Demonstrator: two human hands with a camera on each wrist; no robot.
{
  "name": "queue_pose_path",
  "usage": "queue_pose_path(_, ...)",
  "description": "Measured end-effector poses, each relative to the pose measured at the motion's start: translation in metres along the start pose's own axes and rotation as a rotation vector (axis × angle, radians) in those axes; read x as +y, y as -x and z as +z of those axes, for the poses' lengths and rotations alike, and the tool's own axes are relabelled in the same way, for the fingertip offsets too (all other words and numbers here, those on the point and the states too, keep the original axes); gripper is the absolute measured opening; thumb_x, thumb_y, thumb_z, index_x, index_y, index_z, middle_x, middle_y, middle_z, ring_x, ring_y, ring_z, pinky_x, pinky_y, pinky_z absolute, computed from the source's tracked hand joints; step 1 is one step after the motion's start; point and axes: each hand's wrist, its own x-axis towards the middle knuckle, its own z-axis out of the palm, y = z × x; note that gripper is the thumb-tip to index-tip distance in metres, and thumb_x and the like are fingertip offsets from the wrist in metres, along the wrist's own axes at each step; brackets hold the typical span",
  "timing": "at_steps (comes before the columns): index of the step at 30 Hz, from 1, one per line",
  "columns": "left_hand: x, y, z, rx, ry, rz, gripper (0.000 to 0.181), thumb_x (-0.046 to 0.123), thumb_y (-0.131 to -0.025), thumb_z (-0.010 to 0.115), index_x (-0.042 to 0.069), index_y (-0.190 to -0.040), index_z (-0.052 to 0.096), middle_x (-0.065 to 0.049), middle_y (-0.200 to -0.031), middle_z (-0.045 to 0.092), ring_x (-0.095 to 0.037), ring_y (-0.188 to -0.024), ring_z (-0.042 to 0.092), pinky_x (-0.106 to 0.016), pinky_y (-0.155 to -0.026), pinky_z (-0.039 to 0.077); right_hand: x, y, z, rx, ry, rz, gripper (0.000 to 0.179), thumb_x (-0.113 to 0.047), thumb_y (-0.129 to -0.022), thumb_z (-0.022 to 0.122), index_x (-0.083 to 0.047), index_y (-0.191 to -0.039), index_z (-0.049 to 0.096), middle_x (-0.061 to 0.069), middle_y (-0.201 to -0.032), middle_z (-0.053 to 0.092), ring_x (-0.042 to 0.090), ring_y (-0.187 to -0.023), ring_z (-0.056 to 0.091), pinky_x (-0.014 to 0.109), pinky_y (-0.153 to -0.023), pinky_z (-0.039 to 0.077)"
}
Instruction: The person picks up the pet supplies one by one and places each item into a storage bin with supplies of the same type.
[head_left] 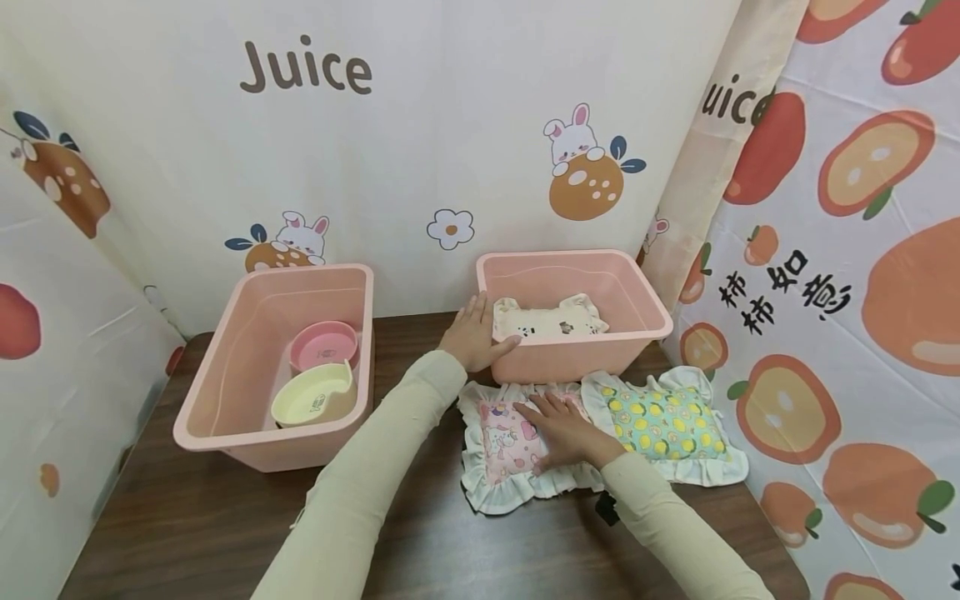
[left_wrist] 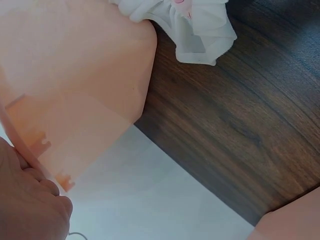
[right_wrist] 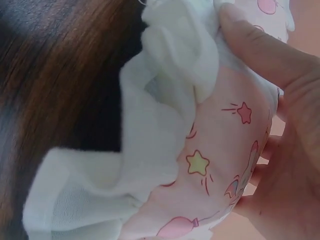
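My left hand [head_left: 474, 340] grips the front left corner of the right pink bin [head_left: 577, 360], thumb over the rim and fingers along the outer side. In the left wrist view the curled fingers [left_wrist: 47, 187] lie against the rim. A cream ruffled pillow [head_left: 551, 322] is inside this bin. In front of it, my right hand [head_left: 561, 432] grasps a pink ruffled pillow [head_left: 504, 454] on the table. The right wrist view shows the thumb [right_wrist: 250, 45] on one side of its printed fabric and the other fingers across from it, partly hidden.
To the right lies a green lemon-print pillow [head_left: 667, 423], its ruffle meeting the pink pillow. A second pink bin [head_left: 206, 392] at the left holds a pink bowl [head_left: 324, 346] and a pale yellow dish [head_left: 313, 396]. Printed curtains [head_left: 420, 150] line the brown table's [head_left: 450, 542] back and sides.
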Motion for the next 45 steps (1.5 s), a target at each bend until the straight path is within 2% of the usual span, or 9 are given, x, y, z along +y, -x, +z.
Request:
queue_pose_path(4, 0.001, 0.000, 0.000, -0.009, -0.005, -0.001, 0.094, 0.067, -0.094, 0.032, -0.001, -0.152, 0.003, -0.014, -0.161, 0.000, -0.027, -0.148, 0.001, -0.037, -0.120, 0.009, -0.002, -0.001, 0.000, -0.020, 0.001, 0.022, 0.109, -0.045, -0.066, 0.086, -0.027, -0.153, 0.023, 0.012, -0.158, 0.020, 0.038, -0.146, 0.011, 0.062, -0.113, 0.012)
queue_pose_path(10, 0.000, -0.001, 0.001, 0.004, -0.012, 0.002, 0.094, 0.067, -0.094, 0.033, -0.001, -0.152, 0.006, -0.014, -0.161, 0.001, -0.027, -0.148, 0.002, -0.037, -0.120, 0.010, -0.005, -0.001, 0.000, -0.005, 0.000, 0.024, 0.103, -0.040, -0.067, 0.086, -0.025, -0.152, 0.029, 0.014, -0.155, 0.026, 0.040, -0.143, 0.018, 0.064, -0.112, 0.014)
queue_pose_path(17, -0.001, -0.001, 0.001, 0.003, -0.003, 0.005, 0.094, 0.067, -0.093, 0.033, -0.001, -0.152, 0.005, -0.014, -0.161, 0.001, -0.027, -0.148, 0.003, -0.038, -0.120, 0.010, -0.006, -0.001, 0.003, 0.100, 0.044, -0.014, 0.093, -0.038, -0.067, 0.086, -0.024, -0.146, 0.041, 0.013, -0.142, 0.045, 0.035, -0.132, 0.039, 0.060, -0.107, 0.027)
queue_pose_path(21, 0.000, 0.000, 0.000, -0.004, -0.003, 0.010, 0.094, 0.067, -0.093, 0.032, 0.000, -0.152, 0.003, -0.015, -0.161, 0.001, -0.028, -0.148, 0.002, -0.038, -0.120, 0.009, -0.006, 0.000, 0.005, 0.145, 0.055, -0.030, 0.088, -0.036, -0.066, 0.086, -0.024, -0.144, 0.045, 0.012, -0.135, 0.050, 0.034, -0.126, 0.044, 0.058, -0.104, 0.032)
queue_pose_path(25, -0.001, -0.001, 0.001, 0.005, -0.009, 0.016, 0.094, 0.068, -0.093, 0.032, -0.001, -0.152, 0.003, -0.015, -0.160, 0.002, -0.029, -0.148, 0.004, -0.040, -0.120, 0.010, -0.007, 0.001, 0.007, 0.171, 0.073, -0.041, 0.086, -0.037, -0.067, 0.085, -0.027, -0.142, 0.046, 0.009, -0.132, 0.053, 0.031, -0.123, 0.046, 0.056, -0.103, 0.034)
queue_pose_path(34, -0.001, 0.000, 0.000, 0.005, -0.021, 0.015, 0.095, 0.068, -0.093, 0.031, -0.001, -0.152, 0.005, -0.016, -0.160, 0.003, -0.030, -0.148, 0.006, -0.041, -0.119, 0.013, -0.018, 0.013, 0.007, 0.244, 0.077, -0.130, 0.082, -0.036, -0.066, 0.086, -0.025, -0.139, 0.050, 0.006, -0.125, 0.057, 0.029, -0.118, 0.050, 0.054, -0.098, 0.039)
queue_pose_path(45, 0.000, 0.000, -0.001, 0.003, -0.021, 0.007, 0.094, 0.068, -0.093, 0.032, -0.002, -0.152, 0.006, -0.016, -0.160, 0.003, -0.030, -0.148, 0.006, -0.041, -0.119, 0.013, -0.032, 0.025, 0.004, 0.275, 0.115, -0.215, 0.078, -0.031, -0.066, 0.085, -0.028, -0.137, 0.052, 0.003, -0.121, 0.057, 0.027, -0.116, 0.050, 0.054, -0.097, 0.040)
